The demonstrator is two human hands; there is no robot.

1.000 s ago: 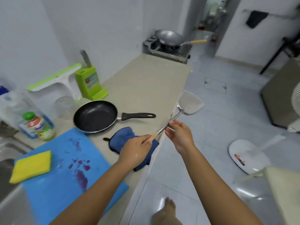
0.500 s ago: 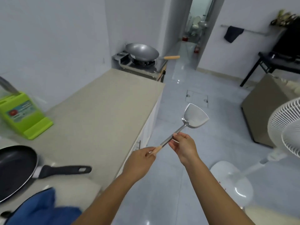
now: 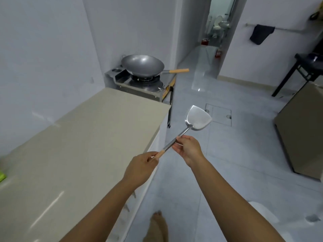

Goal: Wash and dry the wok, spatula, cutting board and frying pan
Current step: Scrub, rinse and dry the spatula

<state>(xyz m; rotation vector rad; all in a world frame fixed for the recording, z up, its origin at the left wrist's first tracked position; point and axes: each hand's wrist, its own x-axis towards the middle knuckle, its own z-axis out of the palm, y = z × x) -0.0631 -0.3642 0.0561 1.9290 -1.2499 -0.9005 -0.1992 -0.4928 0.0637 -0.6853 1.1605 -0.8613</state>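
Both hands are on the steel spatula with the pale wooden grip (image 3: 183, 133). The left hand (image 3: 139, 169) is curled round the wooden end. The right hand (image 3: 187, 148) pinches the bare metal shaft a little further up, thumb on top as far as I can tell from this angle.

The spatula hangs in the air just off the front edge of the long beige stone bench (image 3: 87, 145), over the grey tiled floor (image 3: 236, 163). It slants up and away, with its broad blade at the far end.

The round grey steel wok with a wooden handle (image 3: 142, 64) sits on the steel gas stove (image 3: 139, 85) beyond the bench's far end, its handle pointing out past the bench's front edge. A bare foot (image 3: 157, 226) stands on the floor beside the bench's front, below my view of the arms. A sliver of something bright green (image 3: 1, 177) shows at the bench's left edge. Well beyond the bench's far end, a dark cloth (image 3: 261, 34) hangs from a wall rail.
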